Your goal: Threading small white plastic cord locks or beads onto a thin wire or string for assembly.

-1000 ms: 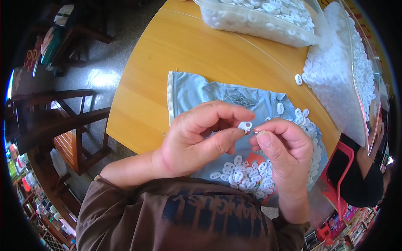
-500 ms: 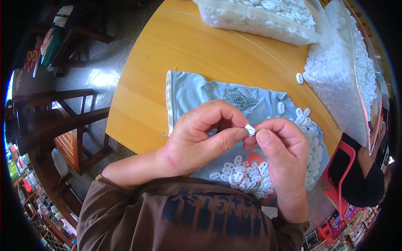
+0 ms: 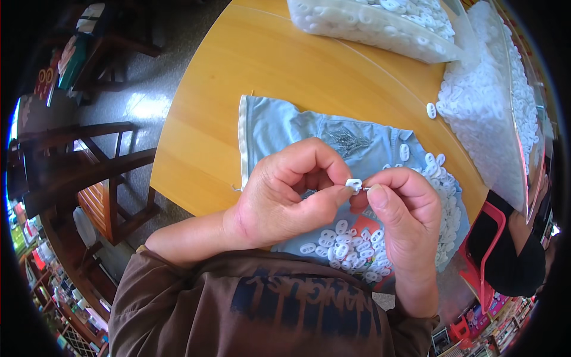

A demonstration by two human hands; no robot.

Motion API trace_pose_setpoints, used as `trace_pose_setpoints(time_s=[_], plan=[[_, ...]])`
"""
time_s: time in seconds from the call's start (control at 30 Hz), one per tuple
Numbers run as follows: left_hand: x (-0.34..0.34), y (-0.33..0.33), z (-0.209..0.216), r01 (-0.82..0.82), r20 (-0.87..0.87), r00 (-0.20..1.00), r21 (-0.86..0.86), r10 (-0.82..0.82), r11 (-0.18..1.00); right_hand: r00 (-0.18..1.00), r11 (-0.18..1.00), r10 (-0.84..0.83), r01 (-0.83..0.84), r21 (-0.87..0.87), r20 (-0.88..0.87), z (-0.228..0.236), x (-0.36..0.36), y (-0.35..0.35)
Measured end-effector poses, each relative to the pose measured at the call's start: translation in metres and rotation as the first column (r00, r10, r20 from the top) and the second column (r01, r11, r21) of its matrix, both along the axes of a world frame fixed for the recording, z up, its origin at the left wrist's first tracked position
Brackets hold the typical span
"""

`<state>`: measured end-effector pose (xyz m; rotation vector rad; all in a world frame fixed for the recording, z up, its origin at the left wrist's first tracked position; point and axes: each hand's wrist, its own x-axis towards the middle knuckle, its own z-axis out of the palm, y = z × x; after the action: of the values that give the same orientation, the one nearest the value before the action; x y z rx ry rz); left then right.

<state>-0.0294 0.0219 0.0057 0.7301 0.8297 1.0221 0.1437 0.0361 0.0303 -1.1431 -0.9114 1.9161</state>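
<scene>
Toggles (image 3: 341,251) litter garment (image 3: 279,123); left hand (image 3: 278,199) pinches white piece (image 3: 354,184), right hand (image 3: 408,215) seemingly a spring (image 3: 366,189).

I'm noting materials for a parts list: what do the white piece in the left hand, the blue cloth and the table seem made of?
White piece: probably plastic, smooth and opaque, with a moulded-looking shape.
Blue cloth: fabric, matte, with soft folds and a seam.
Table: wood or laminate, smooth, judging by its honey colour; can't tell which.
</scene>
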Motion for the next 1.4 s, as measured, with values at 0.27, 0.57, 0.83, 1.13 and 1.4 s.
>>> trace_pose_setpoints(time_s=[0.27,0.57,0.83,1.13,1.4], plan=[[-0.002,-0.001,-0.001,0.022,-0.022,1.0,-0.011,-0.022,1.0,0.999,1.0,0.014,-0.015,0.022,0.033,0.001,-0.002,-0.002],[-0.001,0.0,-0.002,0.023,-0.006,1.0,-0.014,-0.023,1.0,0.999,0.999,0.011,-0.013,0.049,0.039,-0.001,-0.002,-0.002],[-0.002,0.001,0.001,0.02,-0.027,0.999,-0.038,-0.021,0.999,0.958,0.968,-0.004,-0.068,0.24,0.285,-0.005,-0.001,-0.003],[0.001,-0.003,-0.004,0.008,-0.119,0.993,0.105,0.005,0.994,0.882,0.944,-0.071,-0.092,0.317,0.466,0.0,-0.006,-0.01],[0.002,-0.006,-0.004,-0.008,-0.276,0.957,0.287,0.091,0.958,0.881,0.878,-0.039,-0.196,0.437,0.471,-0.007,-0.004,-0.013]])
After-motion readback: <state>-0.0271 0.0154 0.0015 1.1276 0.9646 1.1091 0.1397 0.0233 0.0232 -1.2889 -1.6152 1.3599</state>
